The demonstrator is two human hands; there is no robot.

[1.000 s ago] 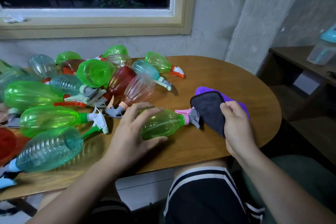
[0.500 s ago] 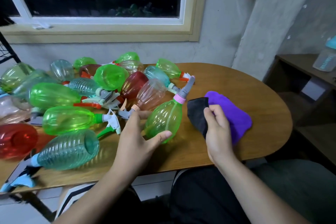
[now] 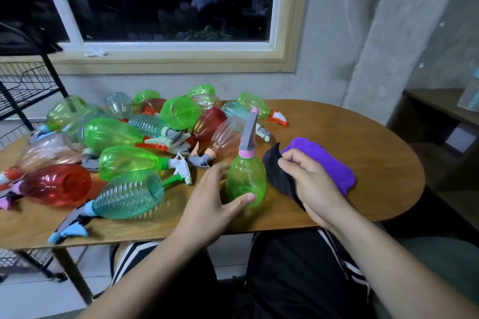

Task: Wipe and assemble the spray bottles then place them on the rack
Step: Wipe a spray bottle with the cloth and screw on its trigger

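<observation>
My left hand (image 3: 215,204) grips a green spray bottle (image 3: 246,179) that stands nearly upright near the table's front edge, its pink collar and grey spray head (image 3: 248,134) pointing up. My right hand (image 3: 313,184) holds a cloth (image 3: 324,166), purple on one side and black on the other; the black part touches the bottle's right side. A pile of several green, red, teal and clear spray bottles (image 3: 129,142) lies on the left half of the wooden table (image 3: 350,137). A black wire rack (image 3: 28,85) stands at the far left.
A window and grey wall lie behind the table. A dark wooden shelf (image 3: 440,106) at the right carries a clear bottle with a teal cap (image 3: 470,96). My knees are under the table's front edge.
The green bottle went from lying on its side to nearly upright in my left hand. My right hand brought the cloth against its side. The view tilted up and left, revealing the rack.
</observation>
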